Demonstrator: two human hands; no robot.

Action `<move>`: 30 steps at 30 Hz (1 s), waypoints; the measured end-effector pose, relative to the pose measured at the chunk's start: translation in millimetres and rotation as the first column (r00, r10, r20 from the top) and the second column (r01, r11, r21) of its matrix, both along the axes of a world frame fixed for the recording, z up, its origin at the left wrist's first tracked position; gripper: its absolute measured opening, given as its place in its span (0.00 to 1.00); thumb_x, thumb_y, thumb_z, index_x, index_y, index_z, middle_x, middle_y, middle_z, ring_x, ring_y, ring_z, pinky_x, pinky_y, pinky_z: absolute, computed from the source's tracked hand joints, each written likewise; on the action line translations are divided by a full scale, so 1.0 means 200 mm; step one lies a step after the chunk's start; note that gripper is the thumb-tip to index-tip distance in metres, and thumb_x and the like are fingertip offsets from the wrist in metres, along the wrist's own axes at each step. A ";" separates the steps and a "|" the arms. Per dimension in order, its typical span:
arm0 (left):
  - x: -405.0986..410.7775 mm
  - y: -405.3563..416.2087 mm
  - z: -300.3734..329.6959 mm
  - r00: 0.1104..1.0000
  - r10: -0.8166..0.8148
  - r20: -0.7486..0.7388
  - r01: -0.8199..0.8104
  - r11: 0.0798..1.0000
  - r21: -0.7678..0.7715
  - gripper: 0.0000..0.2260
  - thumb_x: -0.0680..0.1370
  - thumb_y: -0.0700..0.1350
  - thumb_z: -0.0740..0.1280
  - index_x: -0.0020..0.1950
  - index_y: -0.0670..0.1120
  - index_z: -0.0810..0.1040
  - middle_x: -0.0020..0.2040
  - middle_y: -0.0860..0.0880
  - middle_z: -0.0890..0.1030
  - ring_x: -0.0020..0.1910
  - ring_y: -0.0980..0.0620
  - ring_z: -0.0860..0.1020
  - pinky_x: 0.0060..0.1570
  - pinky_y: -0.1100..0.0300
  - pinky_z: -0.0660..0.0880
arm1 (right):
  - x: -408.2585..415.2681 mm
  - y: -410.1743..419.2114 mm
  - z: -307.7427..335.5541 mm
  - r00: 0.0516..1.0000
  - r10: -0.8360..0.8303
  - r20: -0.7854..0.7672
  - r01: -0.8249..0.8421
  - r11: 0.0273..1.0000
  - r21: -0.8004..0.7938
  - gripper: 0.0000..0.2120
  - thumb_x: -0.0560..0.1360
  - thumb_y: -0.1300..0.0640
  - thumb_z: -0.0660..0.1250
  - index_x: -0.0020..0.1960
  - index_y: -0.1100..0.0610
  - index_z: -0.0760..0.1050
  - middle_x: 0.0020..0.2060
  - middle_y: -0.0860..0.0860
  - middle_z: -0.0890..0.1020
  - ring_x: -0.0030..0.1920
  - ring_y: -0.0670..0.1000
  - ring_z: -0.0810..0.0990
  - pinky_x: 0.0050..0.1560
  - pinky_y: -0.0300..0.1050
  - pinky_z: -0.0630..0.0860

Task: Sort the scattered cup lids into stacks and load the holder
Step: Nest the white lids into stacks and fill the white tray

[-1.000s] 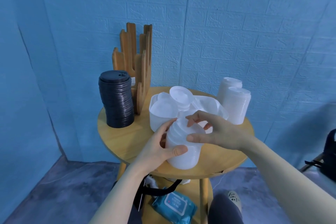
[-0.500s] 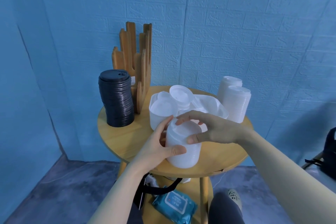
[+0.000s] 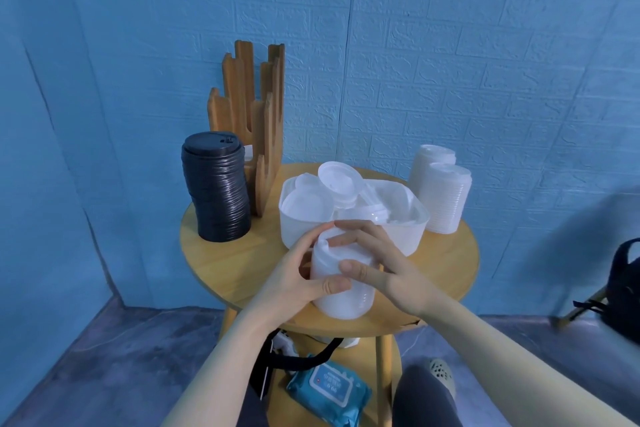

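A stack of translucent white lids (image 3: 349, 300) stands near the front edge of the round wooden table (image 3: 446, 263). My left hand (image 3: 298, 282) wraps its left side, thumb across the front. My right hand (image 3: 377, 267) covers the stack's top and right side, fingers laid over the uppermost lid. Behind them a white tub (image 3: 301, 225) holds several loose white lids. A tall stack of black lids (image 3: 216, 194) stands at the table's left. The wooden holder (image 3: 258, 114) rises behind it.
Two stacks of white lids (image 3: 441, 194) stand at the table's back right. Under the table lie a blue wipes pack (image 3: 329, 388) and a black strap. A dark bag (image 3: 623, 288) sits at the far right. The blue wall is close behind.
My right hand has come down from hovering above the stack to rest flat on its top lid. My left hand has kept its hold on the stack's side.
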State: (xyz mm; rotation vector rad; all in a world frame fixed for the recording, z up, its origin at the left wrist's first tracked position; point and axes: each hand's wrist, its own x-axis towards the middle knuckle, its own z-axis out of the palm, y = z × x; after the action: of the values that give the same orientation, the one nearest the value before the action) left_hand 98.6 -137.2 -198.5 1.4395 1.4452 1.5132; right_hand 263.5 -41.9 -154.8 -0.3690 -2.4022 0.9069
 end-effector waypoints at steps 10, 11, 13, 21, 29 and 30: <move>0.01 0.02 0.01 0.999 0.018 0.037 -0.019 0.999 0.027 0.37 0.63 0.58 0.79 0.71 0.61 0.71 0.68 0.62 0.76 0.68 0.61 0.73 0.66 0.60 0.72 | 0.02 0.05 0.05 0.999 0.014 0.042 -0.013 0.999 -0.034 0.16 0.78 0.40 0.54 0.56 0.38 0.79 0.62 0.31 0.72 0.70 0.37 0.62 0.69 0.44 0.51; 0.01 0.02 0.01 0.999 0.021 0.034 -0.022 0.999 0.028 0.37 0.63 0.57 0.79 0.70 0.61 0.72 0.68 0.60 0.77 0.68 0.60 0.74 0.66 0.59 0.72 | 0.02 0.07 0.07 1.000 -0.020 -0.013 0.020 1.000 -0.001 0.16 0.79 0.42 0.55 0.54 0.40 0.80 0.60 0.32 0.75 0.68 0.39 0.65 0.69 0.46 0.52; 0.01 0.02 0.01 0.999 0.024 0.030 -0.025 0.999 0.025 0.35 0.63 0.59 0.78 0.69 0.63 0.72 0.67 0.61 0.77 0.66 0.62 0.74 0.65 0.62 0.72 | 0.00 0.14 0.12 0.974 -0.148 -0.173 0.164 0.983 0.080 0.09 0.79 0.46 0.60 0.52 0.41 0.80 0.55 0.36 0.80 0.65 0.43 0.70 0.68 0.52 0.58; 0.00 0.00 0.01 1.000 0.014 0.010 -0.014 1.000 -0.014 0.39 0.58 0.70 0.78 0.67 0.72 0.69 0.69 0.64 0.73 0.69 0.64 0.71 0.68 0.59 0.70 | -0.09 0.41 0.20 0.853 -0.484 0.193 0.440 0.867 0.232 0.07 0.74 0.42 0.69 0.52 0.37 0.77 0.60 0.39 0.77 0.61 0.46 0.73 0.55 0.43 0.55; 0.01 0.00 0.01 1.000 -0.009 0.011 0.009 1.000 -0.002 0.42 0.59 0.70 0.78 0.71 0.67 0.68 0.71 0.62 0.73 0.69 0.62 0.71 0.72 0.55 0.68 | -0.05 0.40 0.18 0.911 -0.389 0.140 0.380 0.921 0.084 0.08 0.70 0.48 0.76 0.43 0.37 0.78 0.46 0.33 0.79 0.54 0.45 0.78 0.67 0.53 0.65; 0.01 0.01 0.01 1.000 -0.006 0.009 0.006 1.000 -0.001 0.42 0.59 0.70 0.78 0.71 0.67 0.68 0.71 0.62 0.73 0.69 0.62 0.71 0.72 0.54 0.68 | -0.04 0.40 0.17 0.915 -0.392 0.098 0.386 0.919 0.077 0.10 0.70 0.49 0.76 0.41 0.36 0.78 0.46 0.33 0.79 0.54 0.45 0.78 0.67 0.56 0.65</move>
State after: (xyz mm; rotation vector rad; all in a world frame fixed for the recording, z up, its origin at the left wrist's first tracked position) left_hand 100.2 -136.1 -196.3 1.4333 1.4345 1.5134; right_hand 256.2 37.4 -120.7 -0.8620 -2.3248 0.6492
